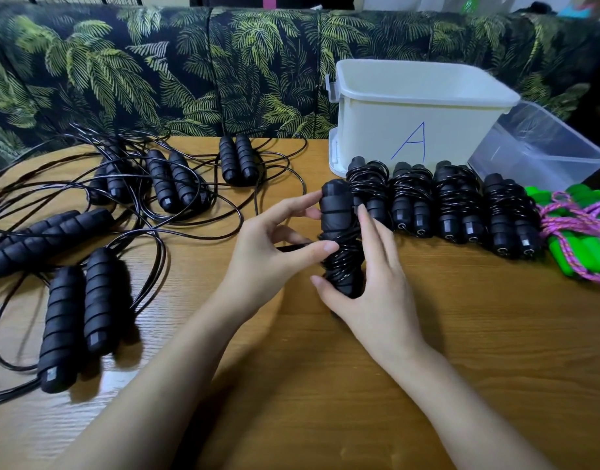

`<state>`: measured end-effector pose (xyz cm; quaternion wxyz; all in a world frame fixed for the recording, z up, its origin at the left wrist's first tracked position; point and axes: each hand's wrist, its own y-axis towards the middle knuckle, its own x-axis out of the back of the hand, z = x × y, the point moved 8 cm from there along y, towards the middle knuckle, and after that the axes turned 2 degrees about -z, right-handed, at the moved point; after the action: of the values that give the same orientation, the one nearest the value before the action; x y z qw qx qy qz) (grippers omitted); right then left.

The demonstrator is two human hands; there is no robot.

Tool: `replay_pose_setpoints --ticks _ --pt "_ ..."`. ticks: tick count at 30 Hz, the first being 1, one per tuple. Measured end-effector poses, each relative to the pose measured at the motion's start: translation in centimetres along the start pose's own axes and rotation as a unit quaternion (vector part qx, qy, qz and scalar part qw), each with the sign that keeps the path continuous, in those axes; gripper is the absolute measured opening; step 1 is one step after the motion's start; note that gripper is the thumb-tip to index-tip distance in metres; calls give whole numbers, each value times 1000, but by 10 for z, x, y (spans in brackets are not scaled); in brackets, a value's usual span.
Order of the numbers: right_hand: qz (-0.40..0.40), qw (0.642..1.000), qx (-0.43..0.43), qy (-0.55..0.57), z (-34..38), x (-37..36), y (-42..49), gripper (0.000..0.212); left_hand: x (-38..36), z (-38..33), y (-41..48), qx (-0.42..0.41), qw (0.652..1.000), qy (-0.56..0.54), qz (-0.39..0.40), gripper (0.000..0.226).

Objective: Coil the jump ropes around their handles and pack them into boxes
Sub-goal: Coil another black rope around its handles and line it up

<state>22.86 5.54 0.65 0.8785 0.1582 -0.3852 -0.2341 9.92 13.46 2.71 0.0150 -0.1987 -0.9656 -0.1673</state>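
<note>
While loose black ropes [149, 212] lie tangled toward the tabletop's [325, 385] left edge, the left hand [271, 245] pinches the half-coiled bundle [339, 232] near the centre, fingers [302, 201] narrow on handle and cord. The right hand [376, 286] cradles its lower end, thumb beneath. Slackened tension would probably let the glossy turns spring off, and the trailing cord [286, 247] may snag the tangle. Finished bundles [444, 205] wait unpacked before box A [410, 106] at the far right edge, where a careless sweep could scatter them.
</note>
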Motion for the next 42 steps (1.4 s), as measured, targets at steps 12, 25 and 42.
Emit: replay_pose_setpoints --ticks 12,25,42 --pt "-9 992 48 117 7 1 -3 66 5 21 1 121 986 -112 -14 67" --pt "62 983 31 171 6 -11 -1 73 5 18 -1 141 982 -120 -40 69" --pt "60 981 -18 185 -6 -6 3 85 5 13 -2 110 989 -102 -6 59"
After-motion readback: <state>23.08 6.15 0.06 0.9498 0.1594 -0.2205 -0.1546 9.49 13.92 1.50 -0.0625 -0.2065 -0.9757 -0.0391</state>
